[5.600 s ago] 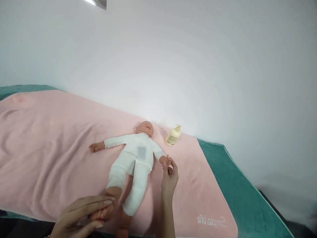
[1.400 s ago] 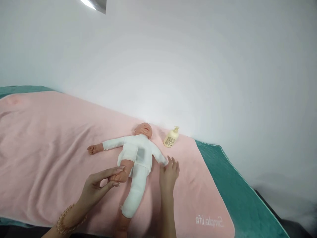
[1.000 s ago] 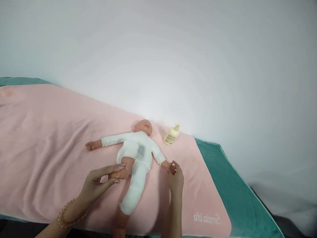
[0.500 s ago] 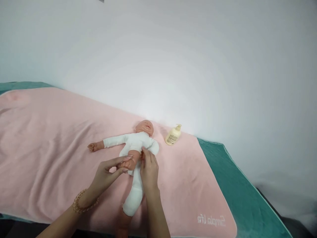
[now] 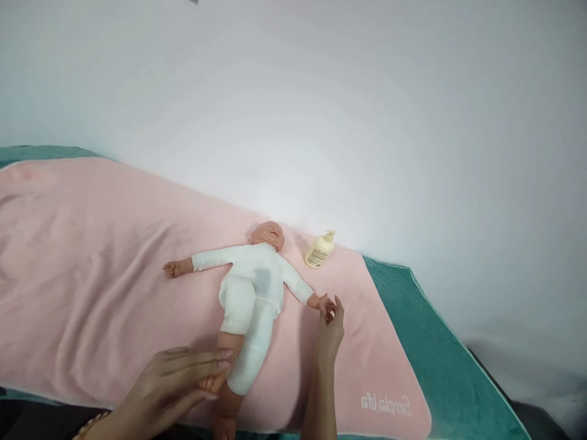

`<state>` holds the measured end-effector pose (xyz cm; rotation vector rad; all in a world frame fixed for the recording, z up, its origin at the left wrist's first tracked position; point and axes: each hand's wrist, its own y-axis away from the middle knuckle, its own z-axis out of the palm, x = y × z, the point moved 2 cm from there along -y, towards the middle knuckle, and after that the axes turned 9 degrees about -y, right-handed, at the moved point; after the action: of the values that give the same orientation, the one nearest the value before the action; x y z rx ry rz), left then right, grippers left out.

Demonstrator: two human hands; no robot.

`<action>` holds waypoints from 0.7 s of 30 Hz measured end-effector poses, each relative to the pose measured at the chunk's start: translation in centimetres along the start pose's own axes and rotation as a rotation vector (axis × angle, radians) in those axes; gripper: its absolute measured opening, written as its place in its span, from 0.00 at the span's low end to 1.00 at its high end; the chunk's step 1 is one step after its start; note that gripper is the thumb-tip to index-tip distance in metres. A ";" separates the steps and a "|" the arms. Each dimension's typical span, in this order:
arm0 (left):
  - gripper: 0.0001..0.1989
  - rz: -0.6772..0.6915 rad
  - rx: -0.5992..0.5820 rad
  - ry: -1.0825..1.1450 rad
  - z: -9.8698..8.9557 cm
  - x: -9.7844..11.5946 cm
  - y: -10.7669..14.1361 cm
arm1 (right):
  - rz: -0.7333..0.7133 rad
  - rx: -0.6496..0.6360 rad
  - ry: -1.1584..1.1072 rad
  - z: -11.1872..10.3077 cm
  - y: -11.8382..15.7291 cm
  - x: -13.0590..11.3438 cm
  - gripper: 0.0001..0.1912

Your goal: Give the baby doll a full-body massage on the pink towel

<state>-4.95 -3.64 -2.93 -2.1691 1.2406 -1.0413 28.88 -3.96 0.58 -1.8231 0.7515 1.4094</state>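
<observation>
On a pink fleece blanket (image 5: 123,293), a white cloth-bodied doll with tan plastic head, hands and feet (image 5: 260,263) lies face-up. The left hand (image 5: 172,385) clasps one foot between fingers and thumb, apparently to support the leg overlapping the other in view; the right hand (image 5: 331,330) pinches the doll's hand, seemingly to extend that arm. Beyond, a pale-yellow pump bottle (image 5: 319,252) stands clear of the limbs.

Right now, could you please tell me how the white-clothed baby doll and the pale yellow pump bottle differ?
The white-clothed baby doll is larger than the pale yellow pump bottle. The doll lies on its back, arms spread; the bottle appears to stand upright. The left hand and right hand are on the doll; neither touches the bottle. Both things rest on the pink blanket.
</observation>
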 end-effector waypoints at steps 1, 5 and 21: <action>0.26 0.028 -0.040 -0.022 0.1 0.2 0.9 | 0.024 -0.005 -0.011 -0.4 0.2 0.6 0.35; 0.35 0.124 -0.136 -0.090 0.8 0.8 3.9 | -0.020 -0.010 -0.021 -1.6 2.7 3.0 0.39; 0.23 -0.172 -0.260 0.417 1.6 -0.9 6.4 | -1.081 -0.287 0.008 1.5 21.4 9.4 0.26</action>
<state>-7.49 -6.12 -8.61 -2.3631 1.4566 -1.5405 13.38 -15.47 -12.62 -1.9419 -0.4582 0.7768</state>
